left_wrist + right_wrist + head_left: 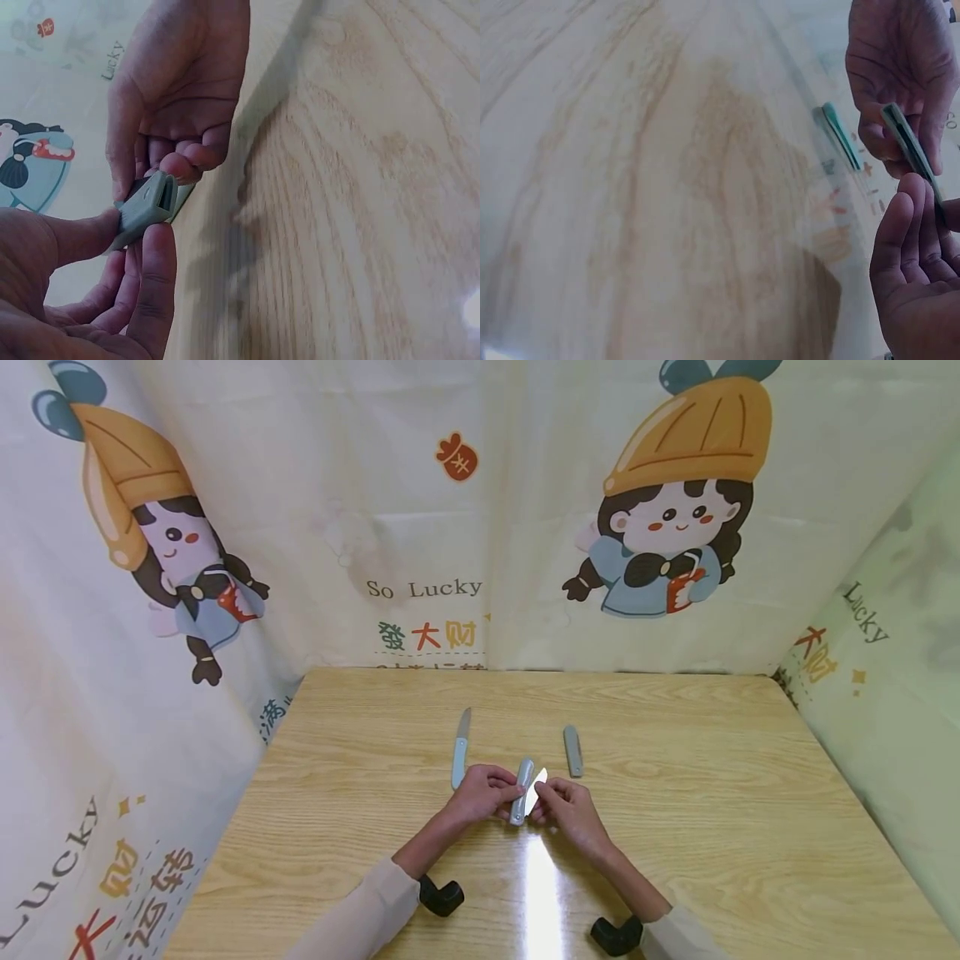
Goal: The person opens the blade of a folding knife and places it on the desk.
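Observation:
A folding knife [522, 789] with a pale grey-green handle is held above the table, its blade [537, 787] swung partly out on the right side. My left hand [478, 795] grips the handle between thumb and fingers. With thumb and fingertips, my right hand [576, 814] pinches the blade. The left wrist view shows the handle's slotted end [166, 196] between both hands; the right-hand fingers hide much of the blade there. From the right wrist, the handle's narrow slotted side [906, 139] is visible.
Beyond my left hand lies an unfolded knife [460, 752] with a light blue handle, blade pointing away. A folded grey knife [573, 752] lies farther right. Printed curtains [525, 527] stand behind the wooden table [712, 827]. Black wrist mounts [441, 896] sit at both forearms.

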{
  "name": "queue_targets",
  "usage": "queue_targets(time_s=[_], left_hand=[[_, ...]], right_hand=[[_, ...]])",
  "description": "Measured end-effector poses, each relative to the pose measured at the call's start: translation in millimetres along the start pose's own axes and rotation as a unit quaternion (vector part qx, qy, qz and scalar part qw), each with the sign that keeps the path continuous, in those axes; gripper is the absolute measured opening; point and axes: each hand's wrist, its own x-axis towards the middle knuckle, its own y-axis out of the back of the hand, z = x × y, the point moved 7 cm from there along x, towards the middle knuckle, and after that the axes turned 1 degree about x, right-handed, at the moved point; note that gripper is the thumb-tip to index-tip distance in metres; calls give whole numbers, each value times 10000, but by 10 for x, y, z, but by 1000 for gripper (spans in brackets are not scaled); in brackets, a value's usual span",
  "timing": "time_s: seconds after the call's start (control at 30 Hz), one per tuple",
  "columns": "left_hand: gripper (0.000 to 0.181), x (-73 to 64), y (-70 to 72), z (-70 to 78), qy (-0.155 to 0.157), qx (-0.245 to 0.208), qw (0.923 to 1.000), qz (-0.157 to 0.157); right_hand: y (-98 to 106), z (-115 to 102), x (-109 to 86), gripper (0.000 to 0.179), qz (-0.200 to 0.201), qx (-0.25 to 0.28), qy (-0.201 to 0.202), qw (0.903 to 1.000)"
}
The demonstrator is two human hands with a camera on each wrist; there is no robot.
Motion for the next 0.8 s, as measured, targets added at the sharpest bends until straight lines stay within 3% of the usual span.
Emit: queue_targets(time_s=[0.3, 0.37, 0.4, 0.43, 0.47, 0.5, 0.57, 0.63, 0.67, 0.7, 0.73, 0.77, 0.8], left_hand=[[25, -11, -10, -17, -88, -179, 9997, 138], [27, -40, 20, 61, -481, 609, 9968, 168], [27, -62, 33, 112, -779, 1215, 9894, 163], [28, -93, 40, 175, -1163, 1943, 9739, 151], [30, -132, 39, 238, -1631, 2751, 9474, 143], [32, -182, 28, 305, -2160, 3494, 9116, 153], [36, -301, -32, 394, -3209, 4626, 8265, 21], [38, -427, -116, 417, -4095, 5232, 7469, -267], [38, -481, -150, 412, -4419, 5409, 7145, -399], [37, -524, -177, 406, -4650, 5553, 6878, -487], [37, -555, -198, 393, -4799, 5669, 6673, -549], [36, -577, -213, 382, -4906, 5752, 6520, -580], [35, -587, -220, 375, -4949, 5804, 6442, -562]], right_hand=[[64, 0, -14, 29, 198, 34, 18, 9998], [73, 5, -23, 29, 177, -13, -12, 9998], [74, 5, -32, 30, 134, -55, -15, 9999], [76, 9, -41, 30, 82, -129, -25, 9999], [75, 8, -51, 30, 11, -199, -16, 9998], [72, 3, -64, 30, -77, -269, 0, 9996], [57, -4, -89, 31, -292, -432, 42, 9986], [31, -16, -113, 32, -517, -532, 98, 9972], [16, -26, -124, 32, -612, -557, 141, 9965], [5, -33, -132, 32, -701, -561, 184, 9958], [-5, -34, -137, 32, -768, -567, 215, 9952], [-14, -36, -143, 32, -820, -550, 246, 9948], [-19, -39, -149, 31, -854, -517, 261, 9947]])
